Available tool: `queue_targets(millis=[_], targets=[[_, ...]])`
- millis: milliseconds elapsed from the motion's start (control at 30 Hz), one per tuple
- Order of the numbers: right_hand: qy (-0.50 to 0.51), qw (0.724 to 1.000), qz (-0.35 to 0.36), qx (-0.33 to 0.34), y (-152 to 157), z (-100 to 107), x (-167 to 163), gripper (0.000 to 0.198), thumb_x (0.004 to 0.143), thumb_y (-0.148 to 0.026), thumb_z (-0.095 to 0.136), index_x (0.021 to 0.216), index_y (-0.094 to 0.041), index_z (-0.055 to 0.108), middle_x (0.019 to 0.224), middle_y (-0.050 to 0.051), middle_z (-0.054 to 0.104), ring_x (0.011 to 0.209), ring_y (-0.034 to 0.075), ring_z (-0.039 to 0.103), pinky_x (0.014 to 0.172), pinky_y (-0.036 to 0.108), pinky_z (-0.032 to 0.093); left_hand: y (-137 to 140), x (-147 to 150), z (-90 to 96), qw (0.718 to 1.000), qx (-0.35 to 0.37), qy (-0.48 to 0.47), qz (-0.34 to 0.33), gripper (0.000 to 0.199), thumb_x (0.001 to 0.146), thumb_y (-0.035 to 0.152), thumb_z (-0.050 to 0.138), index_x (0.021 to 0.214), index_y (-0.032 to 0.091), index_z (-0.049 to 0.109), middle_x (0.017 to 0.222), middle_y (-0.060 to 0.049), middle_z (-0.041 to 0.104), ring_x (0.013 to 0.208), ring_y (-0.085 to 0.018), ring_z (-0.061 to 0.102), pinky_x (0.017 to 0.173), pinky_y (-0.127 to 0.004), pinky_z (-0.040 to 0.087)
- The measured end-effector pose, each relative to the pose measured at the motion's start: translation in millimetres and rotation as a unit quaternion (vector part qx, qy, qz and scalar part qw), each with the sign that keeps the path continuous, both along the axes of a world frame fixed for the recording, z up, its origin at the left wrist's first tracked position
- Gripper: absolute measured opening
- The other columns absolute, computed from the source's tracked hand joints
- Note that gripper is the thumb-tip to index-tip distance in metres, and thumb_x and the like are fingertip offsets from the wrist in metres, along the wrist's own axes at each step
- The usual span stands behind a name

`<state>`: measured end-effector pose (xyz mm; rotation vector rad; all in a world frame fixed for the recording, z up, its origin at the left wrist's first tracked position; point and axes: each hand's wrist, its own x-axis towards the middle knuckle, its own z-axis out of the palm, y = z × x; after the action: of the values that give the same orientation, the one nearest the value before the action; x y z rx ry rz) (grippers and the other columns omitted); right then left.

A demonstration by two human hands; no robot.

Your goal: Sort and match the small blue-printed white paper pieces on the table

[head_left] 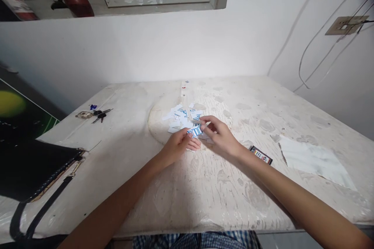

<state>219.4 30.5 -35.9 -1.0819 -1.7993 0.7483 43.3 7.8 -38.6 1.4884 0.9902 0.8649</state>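
Between the thumb and fingers of my left hand [182,142] is a small white piece of paper [195,131] with blue boxes drawn on it. My right hand [217,131] is closed in a pinch at the paper's right end. A thin greyish strip [196,121] sticks out left from its fingertips; its exact kind is too small to tell. Just behind both hands lies a loose pile of white paper scraps [177,116], some with blue lines. The hands partly cover the pile's near side.
The table [140,186] has a plastic cover. Keys [99,114] and a black bag [37,171] lie left. On the right are a small dark labelled packet [261,155] and a white cloth or paper sheet [315,159]. Cables hang by a wall socket [346,25].
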Motion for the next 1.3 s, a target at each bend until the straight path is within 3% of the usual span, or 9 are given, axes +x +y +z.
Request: queue_targets(millis=[100,200,300,433,700,900,1067,1167,1300], targets=[[-0.082,0.996,-0.01,-0.018,10.8,1.1,14.6,0.023,0.083,-0.024,0.048,0.103,-0.016,0.055,0.093,0.006,0.056,0.071,0.014,0.051,0.064,0.027,0.041,3.8,-1.3,4.0,0.997,0.011,-0.012,0.07,0.034,0.083,0.049,0.044,0.077,0.016,0.045,0.078,-0.01,0.068,0.069,-0.019,0.066,0.068,-0.034,0.054],[-0.259,0.963,0.07,-0.028,15.8,1.9,26.0,0.029,0.07,-0.026,0.066,0.097,-0.016,0.06,0.097,0.008,0.055,0.085,0.02,0.052,0.071,0.03,0.042,7.8,-3.6,7.5,0.993,0.012,-0.026,0.118,0.033,0.082,0.047,0.046,0.074,0.016,0.043,0.077,-0.009,0.068,0.068,-0.018,0.066,0.067,-0.033,0.054],[-0.339,0.932,0.128,-0.004,12.7,3.8,26.6,0.04,0.066,-0.027,0.071,0.103,-0.015,0.06,0.104,0.01,0.053,0.095,0.024,0.049,0.076,0.033,0.042,9.4,-4.2,8.7,0.99,0.008,-0.034,0.136,0.032,0.082,0.046,0.047,0.074,0.016,0.043,0.075,-0.008,0.068,0.066,-0.018,0.066,0.067,-0.033,0.054],[-0.343,0.926,0.156,0.019,6.8,8.1,21.1,0.031,0.073,-0.023,0.066,0.102,-0.015,0.06,0.101,0.009,0.056,0.094,0.022,0.05,0.077,0.032,0.042,8.6,-1.8,6.7,0.991,-0.005,-0.024,0.133,0.033,0.081,0.047,0.048,0.074,0.016,0.044,0.076,-0.009,0.068,0.066,-0.018,0.066,0.067,-0.034,0.054],[-0.354,0.917,0.184,0.011,9.0,12.6,26.4,0.042,0.072,-0.013,0.062,0.113,-0.016,0.056,0.113,0.008,0.055,0.105,0.022,0.048,0.086,0.033,0.04,8.7,-1.5,3.0,0.992,-0.007,-0.009,0.126,0.034,0.081,0.048,0.047,0.074,0.015,0.045,0.077,-0.009,0.068,0.067,-0.017,0.066,0.066,-0.032,0.054],[-0.325,0.927,0.188,-0.006,11.5,19.9,30.0,0.033,0.075,-0.006,0.048,0.106,-0.014,0.059,0.108,0.009,0.058,0.09,0.017,0.056,0.078,0.027,0.043,9.0,-1.4,3.3,0.991,-0.014,-0.003,0.13,0.035,0.08,0.049,0.047,0.072,0.016,0.045,0.075,-0.008,0.067,0.065,-0.017,0.065,0.066,-0.033,0.054],[-0.329,0.926,0.185,0.006,12.4,16.5,30.4,0.028,0.077,-0.017,0.053,0.105,-0.014,0.059,0.12,0.011,0.049,0.097,0.019,0.054,0.083,0.028,0.042,9.1,-1.2,2.4,0.991,-0.028,-0.003,0.127,0.034,0.08,0.049,0.047,0.074,0.016,0.045,0.075,-0.007,0.067,0.066,-0.017,0.065,0.067,-0.034,0.053],[-0.349,0.92,0.175,-0.024,10.1,16.4,28.3,0.039,0.074,-0.027,0.062,0.11,-0.013,0.057,0.129,0.014,0.038,0.104,0.022,0.05,0.083,0.03,0.043,9.1,-0.1,3.1,0.991,-0.034,0.003,0.128,0.033,0.08,0.048,0.048,0.074,0.016,0.045,0.075,-0.007,0.066,0.067,-0.017,0.065,0.067,-0.034,0.052],[-0.409,0.902,0.129,-0.052,9.1,19.4,23.5,0.059,0.065,-0.029,0.072,0.119,-0.013,0.052,0.124,0.017,0.042,0.115,0.03,0.039,0.087,0.036,0.04,10.2,1.2,3.9,0.991,-0.035,0.009,0.13,0.032,0.079,0.048,0.048,0.073,0.016,0.045,0.075,-0.006,0.066,0.065,-0.017,0.064,0.066,-0.033,0.052]])
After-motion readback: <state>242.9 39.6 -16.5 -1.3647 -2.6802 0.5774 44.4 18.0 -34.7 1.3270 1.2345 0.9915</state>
